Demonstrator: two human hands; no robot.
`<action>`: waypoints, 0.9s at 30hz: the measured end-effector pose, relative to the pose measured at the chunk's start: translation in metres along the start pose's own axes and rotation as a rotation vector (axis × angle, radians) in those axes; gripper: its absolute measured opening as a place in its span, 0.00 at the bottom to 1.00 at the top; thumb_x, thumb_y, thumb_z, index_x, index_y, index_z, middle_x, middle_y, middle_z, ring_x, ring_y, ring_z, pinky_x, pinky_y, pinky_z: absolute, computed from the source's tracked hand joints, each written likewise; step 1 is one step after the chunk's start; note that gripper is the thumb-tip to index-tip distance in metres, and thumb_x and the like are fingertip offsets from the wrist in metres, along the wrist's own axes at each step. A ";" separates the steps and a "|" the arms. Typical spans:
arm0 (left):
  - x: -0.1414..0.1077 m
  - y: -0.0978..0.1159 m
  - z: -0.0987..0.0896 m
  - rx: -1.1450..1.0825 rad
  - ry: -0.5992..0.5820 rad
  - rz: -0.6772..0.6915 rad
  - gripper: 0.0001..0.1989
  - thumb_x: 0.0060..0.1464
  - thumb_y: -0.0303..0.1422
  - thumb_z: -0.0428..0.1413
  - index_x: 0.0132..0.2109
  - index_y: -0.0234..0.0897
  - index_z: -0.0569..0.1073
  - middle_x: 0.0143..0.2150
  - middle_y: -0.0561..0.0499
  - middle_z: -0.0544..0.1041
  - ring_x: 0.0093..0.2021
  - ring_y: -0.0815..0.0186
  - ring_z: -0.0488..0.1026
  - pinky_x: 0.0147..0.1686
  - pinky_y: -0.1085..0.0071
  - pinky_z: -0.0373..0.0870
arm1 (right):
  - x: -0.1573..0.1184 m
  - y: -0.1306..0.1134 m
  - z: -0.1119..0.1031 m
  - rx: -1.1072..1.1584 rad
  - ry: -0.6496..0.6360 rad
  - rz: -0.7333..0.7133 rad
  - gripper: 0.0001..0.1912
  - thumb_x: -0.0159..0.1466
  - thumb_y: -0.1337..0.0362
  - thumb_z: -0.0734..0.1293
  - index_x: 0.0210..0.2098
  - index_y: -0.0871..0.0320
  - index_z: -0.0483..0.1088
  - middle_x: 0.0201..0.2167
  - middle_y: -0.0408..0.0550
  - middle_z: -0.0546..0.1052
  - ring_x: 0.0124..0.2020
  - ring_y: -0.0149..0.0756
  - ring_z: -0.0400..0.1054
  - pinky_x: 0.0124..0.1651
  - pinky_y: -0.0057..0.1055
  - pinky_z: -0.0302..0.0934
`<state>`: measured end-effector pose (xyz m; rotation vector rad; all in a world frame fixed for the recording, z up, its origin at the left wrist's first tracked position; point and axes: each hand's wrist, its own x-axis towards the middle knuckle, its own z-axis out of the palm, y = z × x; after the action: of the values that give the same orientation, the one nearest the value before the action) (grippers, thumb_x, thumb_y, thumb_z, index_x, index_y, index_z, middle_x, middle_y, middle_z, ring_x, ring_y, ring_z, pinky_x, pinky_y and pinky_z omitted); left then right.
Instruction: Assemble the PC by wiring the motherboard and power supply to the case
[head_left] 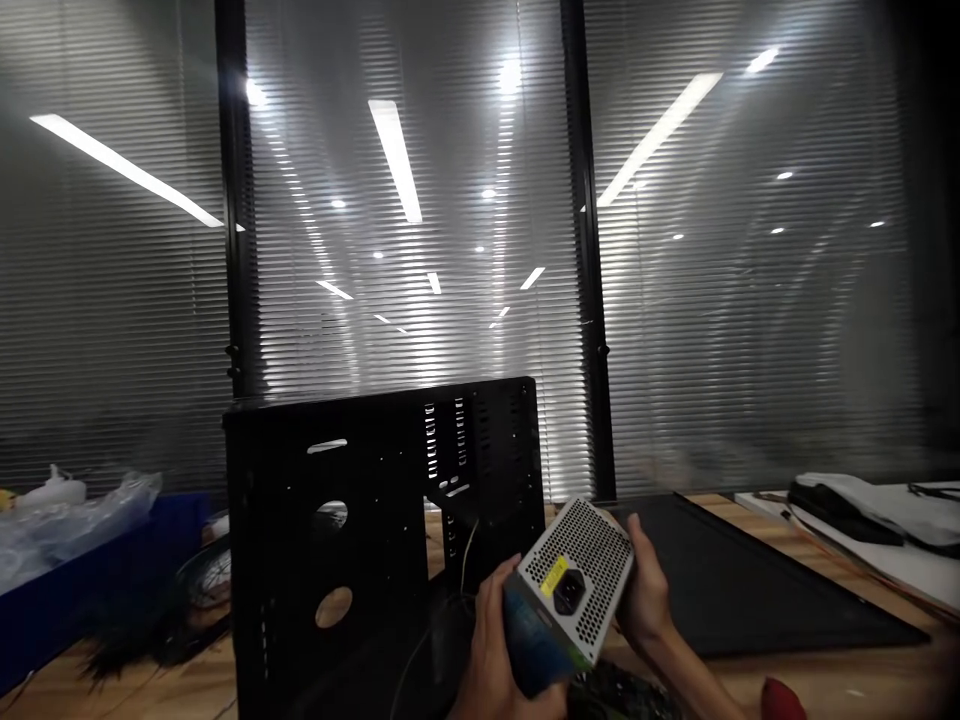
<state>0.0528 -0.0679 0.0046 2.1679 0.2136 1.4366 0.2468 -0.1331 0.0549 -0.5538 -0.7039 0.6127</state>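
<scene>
A computer power supply [611,545] is held up between my two hands, tilted, its perforated grey face with a black socket and a yellow sticker turned toward me. My left hand [495,655] grips its left side, by the blue label. Around its right side curls my right hand [649,590], with part of the fingers hidden behind the box. Just left of the power supply stands a black computer case [315,540], upright and open-sided, with slots and round holes in its panel. A thin cable hangs in front of the case.
A flat black panel [720,580] lies on the wooden table [757,685] at right, near white sheets and a black item. At left is a blue bin [180,515] with clear plastic bags [97,530], beside dark tangled cables. Glass with blinds [420,300] rises behind.
</scene>
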 end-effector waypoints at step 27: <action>0.005 0.008 -0.008 0.160 -0.029 0.378 0.53 0.54 0.45 0.69 0.76 0.37 0.50 0.68 0.32 0.70 0.69 0.46 0.68 0.65 0.44 0.71 | -0.010 -0.020 0.008 0.064 0.099 0.045 0.25 0.55 0.38 0.75 0.32 0.54 0.78 0.36 0.51 0.84 0.52 0.56 0.78 0.53 0.46 0.76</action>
<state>0.0461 -0.0702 0.0151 2.4543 -0.1026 1.6351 0.2411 -0.1513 0.0687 -0.5379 -0.5776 0.6428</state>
